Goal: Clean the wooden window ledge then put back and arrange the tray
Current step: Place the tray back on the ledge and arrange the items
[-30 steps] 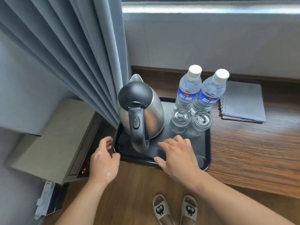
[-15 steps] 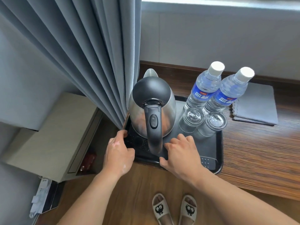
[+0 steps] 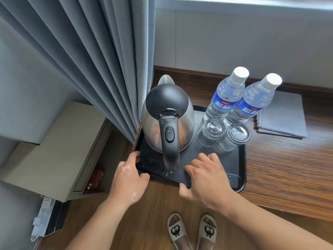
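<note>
Nearest, two slippers with cat faces stand on the wood floor. Just beyond them both hands hold the black tray by its near edge. The left hand grips the near-left corner, with its fingers hooked over the left rim and its thumb along the near rim. The right hand pinches the near rim towards the middle, with curled fingers on the tray's floor and the thumb against the edge below.

The tray lies at the left end of the wooden ledge, its near rim about level with the ledge's front edge. On it, left, stands a steel electric kettle, handle towards the person, directly between the two hands. To its right are two upturned glasses, and behind them two capped water bottles.

Right of the bottles a folded grey cloth lies on the ledge. A grey curtain hangs at far left, touching the kettle's side.
</note>
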The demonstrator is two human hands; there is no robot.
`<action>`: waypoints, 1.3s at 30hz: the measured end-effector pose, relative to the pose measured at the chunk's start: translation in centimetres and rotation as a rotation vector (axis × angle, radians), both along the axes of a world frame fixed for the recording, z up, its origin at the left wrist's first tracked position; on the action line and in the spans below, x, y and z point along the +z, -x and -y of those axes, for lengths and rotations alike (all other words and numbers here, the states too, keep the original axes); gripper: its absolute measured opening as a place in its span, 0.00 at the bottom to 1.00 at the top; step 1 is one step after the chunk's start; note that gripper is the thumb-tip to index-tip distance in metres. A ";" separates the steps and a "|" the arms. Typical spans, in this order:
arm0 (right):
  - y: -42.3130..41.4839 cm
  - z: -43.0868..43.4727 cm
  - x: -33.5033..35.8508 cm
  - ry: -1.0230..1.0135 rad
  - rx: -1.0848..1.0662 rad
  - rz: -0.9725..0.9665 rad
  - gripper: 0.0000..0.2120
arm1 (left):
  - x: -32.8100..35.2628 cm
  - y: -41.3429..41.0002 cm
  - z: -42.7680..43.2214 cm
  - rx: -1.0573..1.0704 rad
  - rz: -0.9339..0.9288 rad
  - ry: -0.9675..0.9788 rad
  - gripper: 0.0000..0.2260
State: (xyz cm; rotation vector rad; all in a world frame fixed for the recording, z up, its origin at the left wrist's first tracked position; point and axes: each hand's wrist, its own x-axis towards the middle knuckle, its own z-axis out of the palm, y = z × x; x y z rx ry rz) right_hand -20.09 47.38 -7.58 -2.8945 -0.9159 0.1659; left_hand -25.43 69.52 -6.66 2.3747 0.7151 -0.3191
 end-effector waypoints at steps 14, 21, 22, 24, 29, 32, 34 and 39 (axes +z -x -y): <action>-1.1 8.9 1.9 -0.130 -0.013 -0.025 0.20 | 2.1 2.8 7.6 0.126 0.129 0.344 0.21; -2.6 15.5 0.6 -0.136 -0.098 0.013 0.22 | 0.8 1.2 13.4 -0.055 0.119 0.355 0.16; -3.1 15.8 0.4 -0.130 -0.113 0.013 0.22 | 0.7 0.7 13.9 -0.081 0.126 0.349 0.15; -4.2 16.1 0.1 -0.112 -0.130 0.004 0.23 | 0.6 -0.2 14.5 -0.135 0.137 0.335 0.14; -5.8 15.3 -0.4 -0.073 -0.102 -0.079 0.23 | 0.2 -1.8 14.7 -0.123 0.117 0.315 0.17; -5.8 14.8 -0.9 -0.053 -0.080 -0.115 0.24 | -0.3 -1.7 14.5 -0.116 0.103 0.286 0.15; -5.9 14.8 -1.3 -0.053 -0.073 -0.122 0.25 | -0.6 -1.6 14.4 -0.115 0.104 0.269 0.14; -5.8 15.5 -1.9 -0.081 -0.052 -0.171 0.27 | -0.6 -1.8 14.4 -0.116 0.106 0.254 0.13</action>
